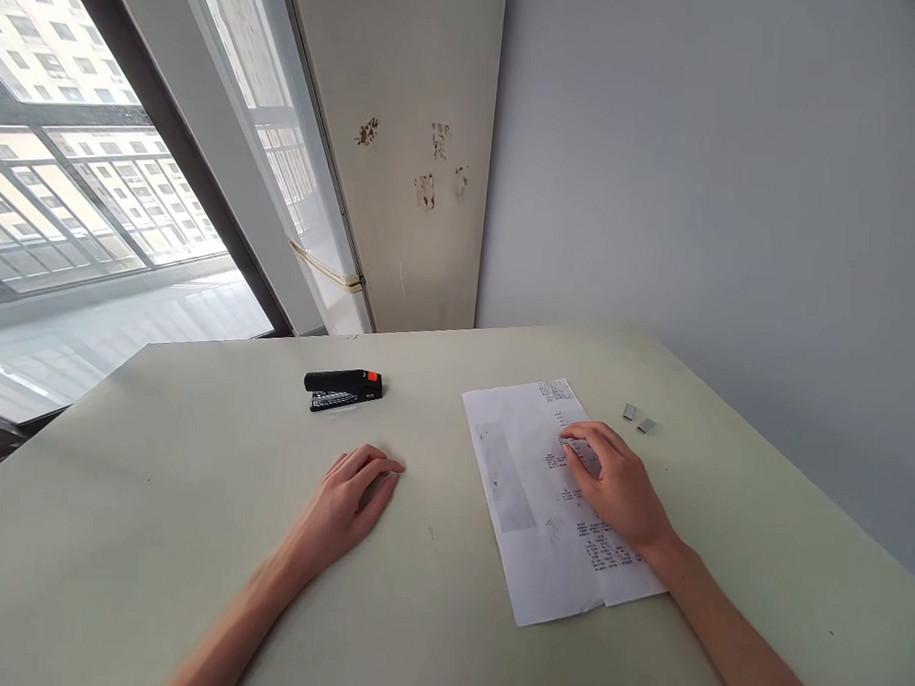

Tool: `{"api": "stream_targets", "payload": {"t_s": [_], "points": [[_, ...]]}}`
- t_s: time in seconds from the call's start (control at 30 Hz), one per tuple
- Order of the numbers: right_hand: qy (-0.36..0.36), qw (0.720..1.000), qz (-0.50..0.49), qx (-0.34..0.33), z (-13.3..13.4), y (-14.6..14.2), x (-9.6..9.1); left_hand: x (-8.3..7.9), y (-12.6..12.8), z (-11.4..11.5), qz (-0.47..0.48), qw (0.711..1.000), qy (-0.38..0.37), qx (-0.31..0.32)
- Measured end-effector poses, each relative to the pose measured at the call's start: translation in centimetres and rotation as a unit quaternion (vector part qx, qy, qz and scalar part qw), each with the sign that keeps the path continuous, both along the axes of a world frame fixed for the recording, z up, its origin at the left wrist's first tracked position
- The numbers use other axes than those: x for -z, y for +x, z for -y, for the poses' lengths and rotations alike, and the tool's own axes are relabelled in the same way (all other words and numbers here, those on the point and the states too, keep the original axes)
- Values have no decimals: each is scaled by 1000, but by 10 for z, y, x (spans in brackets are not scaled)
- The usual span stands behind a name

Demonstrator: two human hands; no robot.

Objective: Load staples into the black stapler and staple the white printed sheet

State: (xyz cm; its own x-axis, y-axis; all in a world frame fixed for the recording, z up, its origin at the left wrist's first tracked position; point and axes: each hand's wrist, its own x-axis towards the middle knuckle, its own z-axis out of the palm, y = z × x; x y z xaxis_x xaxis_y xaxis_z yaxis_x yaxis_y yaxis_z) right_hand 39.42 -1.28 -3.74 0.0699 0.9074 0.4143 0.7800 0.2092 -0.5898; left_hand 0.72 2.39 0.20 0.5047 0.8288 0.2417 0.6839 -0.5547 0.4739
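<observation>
My left hand (358, 495) rests on the tabletop with nothing in it, its fingers loosely bent and a gap showing between thumb and index finger. Beyond it lies a black stapler (343, 387) with an orange patch, apart from the fingers. On the right, my right hand (618, 484) lies over printed paper sheets (512, 505), thumb and index finger apart, gripping nothing. The sheets overlap slightly out of line at the near edge, and the hand covers part of the print. Two small grey strips of staples (630, 412) lie just past the paper's right side.
A pale green table (433, 612) carries all these things. Its far edge meets a grey-blue wall (704, 172) and a beige panel with brown marks (429, 72). To the left is a large window (80, 180) with railings outside.
</observation>
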Motion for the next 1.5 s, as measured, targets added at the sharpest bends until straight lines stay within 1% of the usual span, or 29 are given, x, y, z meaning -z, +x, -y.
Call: {"api": "stream_targets", "payload": {"t_s": [0.23, 0.5, 0.67, 0.87, 1.0, 1.1, 1.23, 1.37, 1.5], "points": [[-21, 999, -24, -5, 0, -4, -2, 3, -3, -1, 0, 999, 35, 8], [-38, 999, -29, 9, 0, -4, -1, 3, -8, 0, 8, 999, 39, 18], [-54, 997, -51, 17, 0, -5, 0, 3, -9, -1, 20, 999, 42, 26], [-66, 995, -61, 40, -1, -5, -3, 3, -10, -4, 20, 998, 52, 38], [-50, 995, -43, 70, -2, -2, -4, 4, -10, -5, 18, 997, 60, 45], [-47, 994, -27, 98, -2, 0, -2, 2, -9, -6, 13, 997, 61, 45], [-80, 988, -16, 131, -3, 1, 5, 4, -9, -6, 7, 997, 59, 42], [-107, 983, -8, 149, -4, 1, 11, 8, -10, -6, 2, 998, 54, 37], [-102, 982, 11, 158, -5, 4, 13, 8, -10, -6, -2, 999, 44, 32]]}}
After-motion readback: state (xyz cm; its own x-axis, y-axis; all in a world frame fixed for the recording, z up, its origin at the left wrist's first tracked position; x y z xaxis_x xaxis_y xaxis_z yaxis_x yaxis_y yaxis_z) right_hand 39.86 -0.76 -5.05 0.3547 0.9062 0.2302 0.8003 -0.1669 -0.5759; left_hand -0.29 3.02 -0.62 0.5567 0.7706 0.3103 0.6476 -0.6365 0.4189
